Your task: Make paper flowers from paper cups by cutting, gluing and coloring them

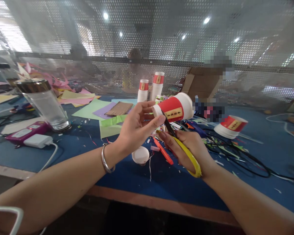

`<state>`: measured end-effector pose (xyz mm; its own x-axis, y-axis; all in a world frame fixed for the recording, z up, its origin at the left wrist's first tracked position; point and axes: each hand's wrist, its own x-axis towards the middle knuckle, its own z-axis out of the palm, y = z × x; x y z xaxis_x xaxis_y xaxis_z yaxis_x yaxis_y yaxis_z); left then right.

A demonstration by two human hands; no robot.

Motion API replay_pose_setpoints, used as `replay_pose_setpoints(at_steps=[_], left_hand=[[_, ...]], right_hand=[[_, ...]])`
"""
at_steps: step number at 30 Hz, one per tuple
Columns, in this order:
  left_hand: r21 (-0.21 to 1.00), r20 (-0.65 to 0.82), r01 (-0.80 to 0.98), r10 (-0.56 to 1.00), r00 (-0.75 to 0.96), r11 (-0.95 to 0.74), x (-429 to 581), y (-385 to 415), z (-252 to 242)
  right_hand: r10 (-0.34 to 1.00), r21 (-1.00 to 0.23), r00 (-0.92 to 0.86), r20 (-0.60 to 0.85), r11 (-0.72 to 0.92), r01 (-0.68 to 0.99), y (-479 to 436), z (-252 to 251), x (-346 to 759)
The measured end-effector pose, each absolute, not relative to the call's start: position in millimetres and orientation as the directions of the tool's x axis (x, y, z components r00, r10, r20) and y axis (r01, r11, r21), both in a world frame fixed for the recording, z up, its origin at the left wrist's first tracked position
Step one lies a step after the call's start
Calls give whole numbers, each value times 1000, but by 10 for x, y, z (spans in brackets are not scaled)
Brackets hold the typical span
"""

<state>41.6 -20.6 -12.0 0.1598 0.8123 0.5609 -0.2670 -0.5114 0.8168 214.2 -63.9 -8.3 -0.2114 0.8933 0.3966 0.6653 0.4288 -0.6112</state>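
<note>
A red-and-white paper cup (163,106) lies tilted on its side in the air, its base end gripped by my left hand (137,125). The thumb presses the near side while the other fingers go behind it. My right hand (189,147) is closed round the yellow handle of a pair of scissors (189,156). The dark blades point up and left against the cup, near my left thumb. Whether they have cut into the paper I cannot tell. Below my hands, a small white round piece (140,155) and an orange-red pen-like stick (163,150) rest on the blue table (137,181).
Stacked paper cups (157,86) stand at the back, and another cup (231,126) tilts at right. Coloured paper (89,109), a glass jar (45,104) and a purple power strip (28,132) are on the left. Black cables (247,160) and paper scraps lie right. Perforated metal (142,39) rises behind.
</note>
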Motion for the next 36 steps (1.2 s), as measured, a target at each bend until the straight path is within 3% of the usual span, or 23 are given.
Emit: replay_pose_setpoints(at_steps=[5,17,31,36], left_hand=[[871,437,-327,883,172,-367,419,-207,-93],[756,654,-154,738,163,-636,419,-230,-138],[802,593,-70,775,218,-594,368,-221,-81],[667,722,53,662,199,-743,348,-231,-111]], right_hand=[[900,-650,-204,384,421,633,-651,-71,2151],[892,-583,-206,403,424,693,-612,-126,2174],[923,-620,-216,319,376,688,-616,-119,2151],[914,-617,-223,339,396,680,-636,-124,2150]])
